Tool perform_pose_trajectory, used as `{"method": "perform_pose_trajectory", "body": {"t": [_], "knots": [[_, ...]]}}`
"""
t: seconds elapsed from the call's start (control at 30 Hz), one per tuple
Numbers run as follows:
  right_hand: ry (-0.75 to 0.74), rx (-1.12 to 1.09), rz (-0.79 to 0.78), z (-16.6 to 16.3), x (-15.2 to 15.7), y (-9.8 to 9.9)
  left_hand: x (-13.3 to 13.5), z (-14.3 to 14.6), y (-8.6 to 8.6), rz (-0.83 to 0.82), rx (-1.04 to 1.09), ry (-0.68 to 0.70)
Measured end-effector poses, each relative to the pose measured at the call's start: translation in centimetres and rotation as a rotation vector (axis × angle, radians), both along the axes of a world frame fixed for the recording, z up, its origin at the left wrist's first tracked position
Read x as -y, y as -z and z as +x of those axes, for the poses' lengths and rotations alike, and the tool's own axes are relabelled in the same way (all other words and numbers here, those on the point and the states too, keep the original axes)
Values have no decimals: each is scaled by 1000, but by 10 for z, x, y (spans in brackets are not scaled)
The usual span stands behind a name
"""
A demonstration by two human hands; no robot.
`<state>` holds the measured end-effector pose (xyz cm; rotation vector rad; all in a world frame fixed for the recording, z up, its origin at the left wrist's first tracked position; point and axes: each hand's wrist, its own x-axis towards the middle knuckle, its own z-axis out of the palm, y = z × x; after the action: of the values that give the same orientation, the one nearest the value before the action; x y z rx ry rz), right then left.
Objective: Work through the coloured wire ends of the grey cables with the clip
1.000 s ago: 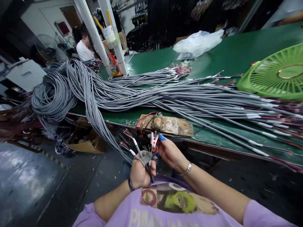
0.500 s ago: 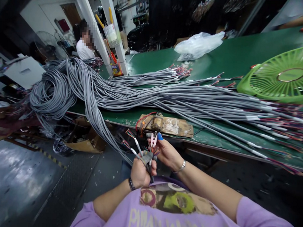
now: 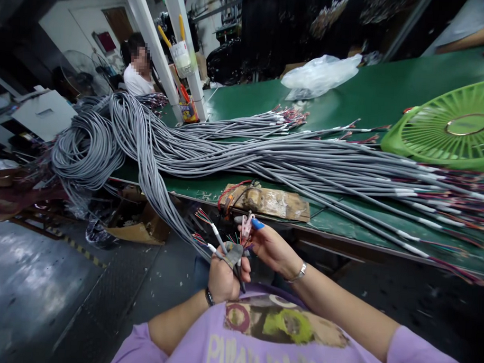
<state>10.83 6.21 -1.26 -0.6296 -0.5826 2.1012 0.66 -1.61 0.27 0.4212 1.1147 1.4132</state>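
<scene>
My left hand (image 3: 224, 278) is closed round several grey cables (image 3: 217, 234) in front of my body. Their white-banded ends fan out into thin coloured wires above the fist, and a grey cover sits on the thumb. Close beside it, my right hand (image 3: 272, 249) pinches a small pink peg-like clip (image 3: 247, 224) between fingertips, one of which wears a blue cover. The clip is just above the coloured wires at my left hand; whether it grips a wire I cannot tell. The held cables seem to run from the hanging grey bundle (image 3: 154, 194).
A long heap of grey cables (image 3: 235, 155) lies across the green table (image 3: 253, 97). At the near edge is a wooden block (image 3: 283, 203) with wires. A green fan (image 3: 458, 125) stands right, a plastic bag (image 3: 321, 75) farther back. Another person (image 3: 136, 74) sits beyond the white posts.
The view has shifted slightly. The pink clip has tilted a little in my right hand, and my left hand keeps hold of the cables.
</scene>
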Motion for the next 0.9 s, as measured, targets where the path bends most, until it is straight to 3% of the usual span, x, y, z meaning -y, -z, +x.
{"method": "perform_pose_trajectory", "body": {"t": [0.3,0.73,0.9], "knots": [[-48,-43,-72,-1,-1,-2,-4,1,4,-28,73,12],[-59,-28,-46,-2,-4,6,-6,6,3,-159,218,65],[-70,-21,-62,-3,-1,5,-6,5,6,-134,242,73]]}}
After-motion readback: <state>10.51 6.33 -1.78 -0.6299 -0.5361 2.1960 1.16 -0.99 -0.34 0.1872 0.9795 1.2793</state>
